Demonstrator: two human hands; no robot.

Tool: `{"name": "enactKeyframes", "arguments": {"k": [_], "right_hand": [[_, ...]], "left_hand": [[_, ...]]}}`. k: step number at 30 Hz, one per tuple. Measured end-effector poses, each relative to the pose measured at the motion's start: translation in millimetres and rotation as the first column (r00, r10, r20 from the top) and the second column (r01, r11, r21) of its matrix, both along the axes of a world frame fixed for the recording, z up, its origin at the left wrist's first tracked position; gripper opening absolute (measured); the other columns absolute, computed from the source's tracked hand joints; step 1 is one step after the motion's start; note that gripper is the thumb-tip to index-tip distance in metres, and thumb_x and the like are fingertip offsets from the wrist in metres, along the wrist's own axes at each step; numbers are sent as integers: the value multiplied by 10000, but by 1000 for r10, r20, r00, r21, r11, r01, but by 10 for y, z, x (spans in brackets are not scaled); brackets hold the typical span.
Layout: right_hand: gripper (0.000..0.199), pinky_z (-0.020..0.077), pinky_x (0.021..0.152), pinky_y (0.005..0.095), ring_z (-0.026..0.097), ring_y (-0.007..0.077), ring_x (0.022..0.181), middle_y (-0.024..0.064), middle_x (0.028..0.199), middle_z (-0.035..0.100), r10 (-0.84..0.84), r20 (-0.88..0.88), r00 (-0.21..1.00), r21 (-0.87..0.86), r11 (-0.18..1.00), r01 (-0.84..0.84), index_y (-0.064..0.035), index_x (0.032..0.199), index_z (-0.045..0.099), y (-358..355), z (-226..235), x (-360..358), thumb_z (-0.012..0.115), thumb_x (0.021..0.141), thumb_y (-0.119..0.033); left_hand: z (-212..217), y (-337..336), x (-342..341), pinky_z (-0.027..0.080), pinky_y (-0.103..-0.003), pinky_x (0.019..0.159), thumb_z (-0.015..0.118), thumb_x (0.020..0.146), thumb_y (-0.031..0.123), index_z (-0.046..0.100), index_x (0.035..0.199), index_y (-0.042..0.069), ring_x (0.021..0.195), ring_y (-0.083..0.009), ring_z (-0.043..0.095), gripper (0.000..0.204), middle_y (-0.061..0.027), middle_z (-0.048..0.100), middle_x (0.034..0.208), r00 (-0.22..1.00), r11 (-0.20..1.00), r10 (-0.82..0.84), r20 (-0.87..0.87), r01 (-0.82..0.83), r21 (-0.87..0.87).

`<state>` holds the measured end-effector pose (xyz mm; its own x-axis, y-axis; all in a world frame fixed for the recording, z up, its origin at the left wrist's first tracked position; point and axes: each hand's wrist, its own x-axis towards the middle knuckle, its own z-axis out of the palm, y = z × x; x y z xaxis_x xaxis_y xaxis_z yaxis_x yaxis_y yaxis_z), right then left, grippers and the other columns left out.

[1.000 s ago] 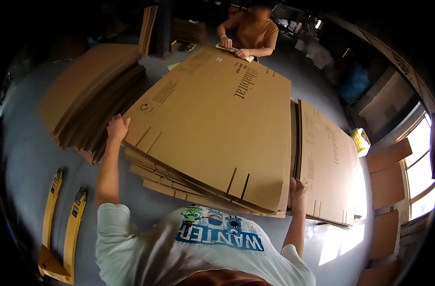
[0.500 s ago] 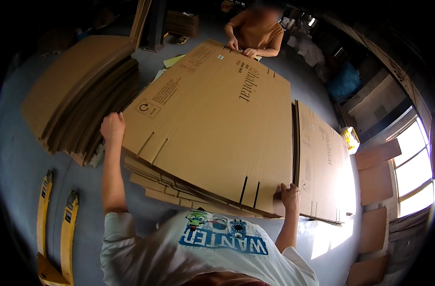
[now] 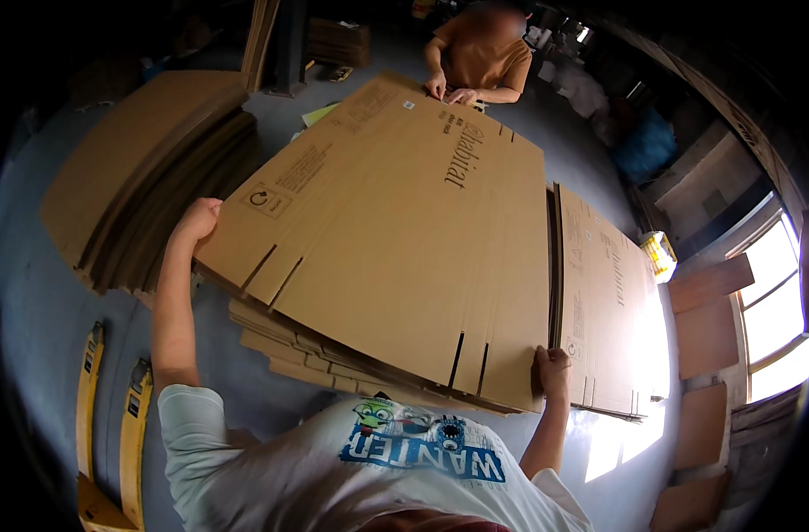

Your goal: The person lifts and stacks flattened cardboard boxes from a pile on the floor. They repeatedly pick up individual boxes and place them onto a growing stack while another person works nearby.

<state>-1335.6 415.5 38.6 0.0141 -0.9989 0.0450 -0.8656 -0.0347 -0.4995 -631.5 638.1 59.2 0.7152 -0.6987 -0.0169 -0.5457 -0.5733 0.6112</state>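
Note:
A large flat cardboard carton blank [image 3: 378, 239] with dark print and slots lies before me on a stack of similar blanks [image 3: 289, 341]. My left hand [image 3: 200, 219] is closed on its left corner, which sits a little above the stack. At the near right corner, my right hand [image 3: 553, 365] has its fingers curled around the edge; part of them is hidden. Across from me a co-worker [image 3: 480, 62] in a brown shirt has both hands [image 3: 449, 90] at the far edge of the same blank.
To the left stands a tall stack of cardboard [image 3: 147, 151]. Another stack of printed blanks [image 3: 604, 301] stands close on the right. Two yellow pallet-truck forks [image 3: 134, 434] lie on the floor at lower left. Loose cardboard pieces [image 3: 701, 341] lean below the bright window [image 3: 772, 306].
My left hand has moved left and slightly up, taking the blank's left corner outward. My right hand has shifted slightly right and down along with the near right corner.

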Motion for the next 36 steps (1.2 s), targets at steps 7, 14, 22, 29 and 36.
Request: {"name": "enactKeyframes", "arguments": {"k": [7,14,22,29,36], "right_hand": [[316,397,512,275,485,105,577,18,642,534,-102,495,863,210,978,-5,-5,733,584,-68,-166,27,662,827,-297],[306,431,592,303,518,150,647,78,682,576,-29,350,936,-36,998,45,17,801,588,-28,-339,61,662,815,-280],[288,420,597,293,520,146,656,70,700,575,-52,436,899,28,999,44,8,831,599,-22,-300,50,661,812,-273],[284,421,601,282,510,127,669,66,715,579,-37,496,867,36,999,22,18,859,611,-29,-379,-2,666,809,-256],[322,446,641,298,546,160,700,107,738,602,-61,453,889,43,998,47,46,883,616,21,-276,75,663,801,-262]], "left_hand": [[-290,5,-266,479,-466,801,453,909,374,571,1002,11,958,-374,592,393,-219,629,964,947,956,199,251,-244,161],[-337,-32,-697,530,-455,644,412,923,364,543,924,44,771,-343,645,345,-171,644,879,790,915,337,513,-403,21],[-394,-11,-654,507,-486,672,404,926,370,543,929,64,813,-367,624,336,-169,639,877,800,917,362,478,-397,-29],[-446,-27,-646,519,-471,654,419,914,372,572,929,70,783,-357,635,339,-163,647,847,775,909,374,510,-416,-34],[-406,-15,-668,490,-506,685,409,918,401,549,933,64,836,-386,613,365,-184,636,902,797,911,392,460,-405,-75]]}}
